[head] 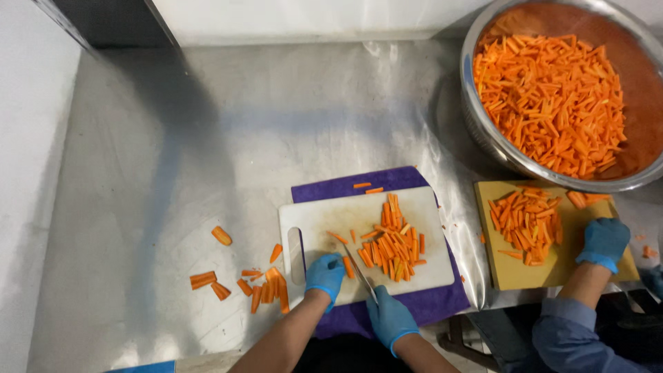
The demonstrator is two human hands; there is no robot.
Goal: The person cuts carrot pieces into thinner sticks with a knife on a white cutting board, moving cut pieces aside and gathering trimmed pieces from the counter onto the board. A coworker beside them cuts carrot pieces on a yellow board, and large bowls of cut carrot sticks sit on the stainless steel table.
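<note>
Carrot piece (349, 266) half-hidden under left hand (324, 274) | right hand (389, 316) grips knife (361, 274)

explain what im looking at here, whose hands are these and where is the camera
The single picture comes from a camera worn on a person's head, looking down at a steel table. The two blue-gloved hands at the bottom are that person's own. The left hand presses a carrot piece onto a white cutting board, which lies on a purple cloth. The right hand holds a knife. Cut carrot sticks are piled on the board; bigger carrot chunks lie to its left. At right, a co-worker's gloved hand rests on a yellow board below a big metal bowl of carrot sticks.
</note>
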